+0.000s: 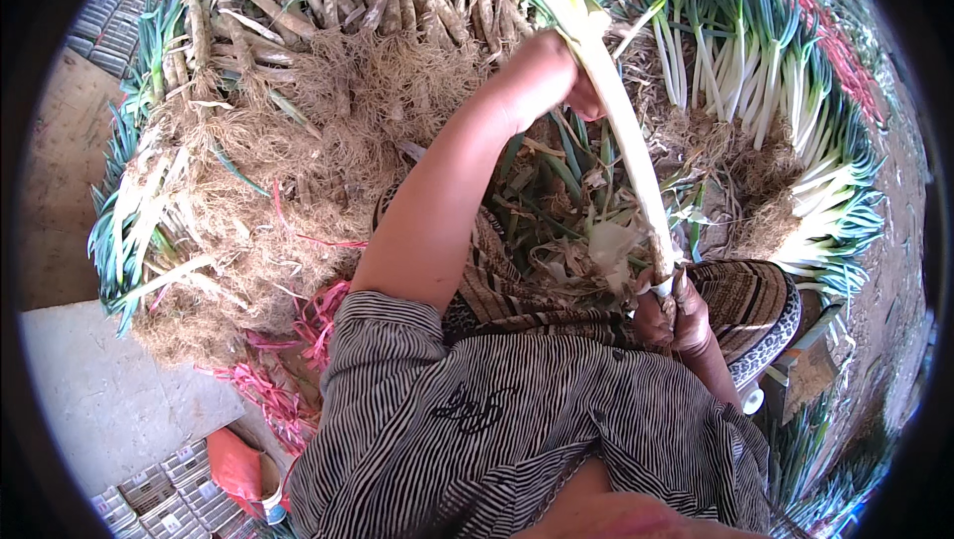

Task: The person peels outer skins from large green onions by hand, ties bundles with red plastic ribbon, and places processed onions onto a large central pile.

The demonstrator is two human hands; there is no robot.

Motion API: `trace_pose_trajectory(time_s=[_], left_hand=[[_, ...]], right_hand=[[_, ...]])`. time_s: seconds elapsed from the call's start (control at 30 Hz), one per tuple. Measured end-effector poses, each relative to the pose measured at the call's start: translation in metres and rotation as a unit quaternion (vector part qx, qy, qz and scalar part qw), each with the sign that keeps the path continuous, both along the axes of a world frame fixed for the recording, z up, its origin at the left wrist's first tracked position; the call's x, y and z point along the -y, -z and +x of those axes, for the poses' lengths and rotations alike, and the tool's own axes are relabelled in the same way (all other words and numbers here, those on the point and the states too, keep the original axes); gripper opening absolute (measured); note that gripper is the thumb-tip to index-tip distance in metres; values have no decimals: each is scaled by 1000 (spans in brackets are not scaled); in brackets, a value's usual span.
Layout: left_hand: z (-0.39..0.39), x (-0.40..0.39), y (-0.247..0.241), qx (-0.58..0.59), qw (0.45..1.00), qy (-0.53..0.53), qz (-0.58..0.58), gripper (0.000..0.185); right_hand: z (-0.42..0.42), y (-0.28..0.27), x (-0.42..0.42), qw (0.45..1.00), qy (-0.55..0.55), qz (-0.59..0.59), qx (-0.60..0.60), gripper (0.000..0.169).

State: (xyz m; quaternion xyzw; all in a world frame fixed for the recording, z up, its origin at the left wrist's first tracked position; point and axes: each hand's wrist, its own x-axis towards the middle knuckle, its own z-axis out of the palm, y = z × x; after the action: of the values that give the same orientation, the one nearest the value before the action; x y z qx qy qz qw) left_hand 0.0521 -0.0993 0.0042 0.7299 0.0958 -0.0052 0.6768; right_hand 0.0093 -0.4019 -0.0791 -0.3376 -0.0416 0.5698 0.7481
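Observation:
One long leek-like stalk (633,144), probably a large green onion, slants between my two hands, its green leaves at the top and its root end low at the right. My left hand (548,73) is curled at the upper white part, just below the leaves; its fingers are partly hidden behind the stalk. My right hand (674,315) grips the root end near my right knee. Beneath the stalk, stripped leaves and papery skins (566,204) lie in a heap in front of my lap.
Untrimmed stalks with brown roots (387,84) are piled in front and left. Pale, clean stalks (753,84) lie in a curved row at the right. Pink plastic strips (268,397), a red bag (235,464) and a grey board (127,390) lie left; a metal-edged object (805,367) is by my right knee.

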Motion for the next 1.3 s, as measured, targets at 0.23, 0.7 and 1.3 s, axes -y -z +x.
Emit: trace_pose_trajectory(time_s=[0.23, 0.7, 1.3], left_hand=[[-28, 64, 20, -106, 904, 326, 256, 31], [-15, 0, 16, 96, 982, -70, -149, 37], [-40, 83, 16, 201, 872, 422, -148, 14]], right_hand=[[9, -15, -14, 993, 14, -36, 115, 56], [17, 1, -29, 923, 77, -137, 351, 36], [21, 0, -14, 936, 132, -99, 311, 36]])
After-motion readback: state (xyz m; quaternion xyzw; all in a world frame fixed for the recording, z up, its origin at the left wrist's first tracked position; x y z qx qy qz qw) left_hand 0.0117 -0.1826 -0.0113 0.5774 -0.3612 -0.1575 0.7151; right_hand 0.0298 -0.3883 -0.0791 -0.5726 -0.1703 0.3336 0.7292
